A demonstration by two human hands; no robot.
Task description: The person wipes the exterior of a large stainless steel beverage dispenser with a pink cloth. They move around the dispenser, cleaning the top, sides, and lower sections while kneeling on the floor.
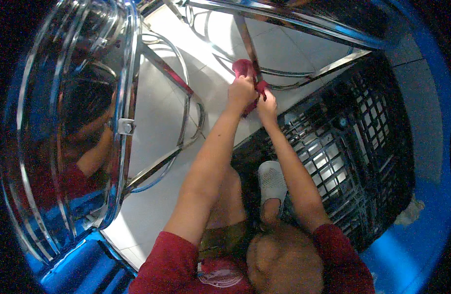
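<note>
A dark red cloth (243,66) is wrapped about the lower end of a slanting metal leg (245,36) of the shiny metal frame ahead. My left hand (241,93) is closed on the cloth, its fingers curled around the leg. Just right of it and slightly nearer, my right hand (268,107) also grips a bunched part of the cloth. Both arms are stretched forward. The cloth and my fingers partly hide the leg there.
A large polished metal piece with curved rails (130,98) stands close on the left, mirroring my arms. Its thin bent-tube legs (189,93) reach toward the middle. On the right lies a black plastic grid pallet (343,122), with my white perforated shoe (273,179) beside it. Pale tiles (157,127) cover the floor.
</note>
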